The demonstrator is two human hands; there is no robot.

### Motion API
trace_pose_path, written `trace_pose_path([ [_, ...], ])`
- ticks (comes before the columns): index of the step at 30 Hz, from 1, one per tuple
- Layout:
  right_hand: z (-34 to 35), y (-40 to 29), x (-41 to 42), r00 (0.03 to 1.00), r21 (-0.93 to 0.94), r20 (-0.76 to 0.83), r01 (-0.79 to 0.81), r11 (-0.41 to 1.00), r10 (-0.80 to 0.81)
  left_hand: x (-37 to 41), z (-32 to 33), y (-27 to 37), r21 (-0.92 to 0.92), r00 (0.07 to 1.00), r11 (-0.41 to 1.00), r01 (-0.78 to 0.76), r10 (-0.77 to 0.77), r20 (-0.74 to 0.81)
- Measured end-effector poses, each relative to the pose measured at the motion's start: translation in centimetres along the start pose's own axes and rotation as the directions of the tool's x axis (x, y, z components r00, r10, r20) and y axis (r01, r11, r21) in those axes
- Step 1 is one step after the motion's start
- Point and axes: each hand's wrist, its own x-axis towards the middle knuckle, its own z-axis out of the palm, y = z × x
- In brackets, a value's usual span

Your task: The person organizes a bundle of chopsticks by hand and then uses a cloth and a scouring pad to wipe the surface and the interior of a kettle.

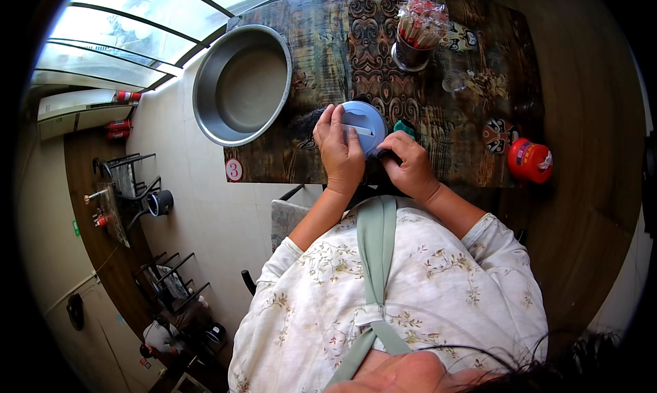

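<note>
A round light-blue plastic piece with a recessed bar across its top is on the patterned table in front of me. My left hand grips its left side, fingers over the top. At its lower right edge, my right hand pinches a small black item, partly hidden by the fingers. Just beyond that hand is a green and black object, too covered to identify. Dark fuzzy material lies left of the blue piece, partly behind my left hand.
A large metal basin stands at the table's left edge. Farther back is a metal holder of wrapped chopsticks, with a small clear glass nearby. A red tissue canister sits at the right. Another person is at lower left.
</note>
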Motion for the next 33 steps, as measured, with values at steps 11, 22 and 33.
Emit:
trace_pose_path([
  [11, 0.5, 2.4, 6.7, 0.981, -0.120, -0.192, -0.018, 0.993, -0.005, 0.1, 0.0, 0.1, 0.024, 1.000, 0.999, -0.026, 0.025, 0.004],
  [22, -1.1, 2.1, -1.9, 0.967, -0.094, 0.226, 0.145, 0.985, -0.121, 0.1, -0.5, 0.2, -0.023, 0.999, 0.999, -0.023, 0.024, 0.032],
  [33, -4.8, 2.5, 7.6, 0.955, -0.100, -0.297, -0.055, 0.993, 0.023, -0.6, -1.2, -0.2, -0.289, 0.995, 0.957, 0.024, 0.006, 0.103],
])
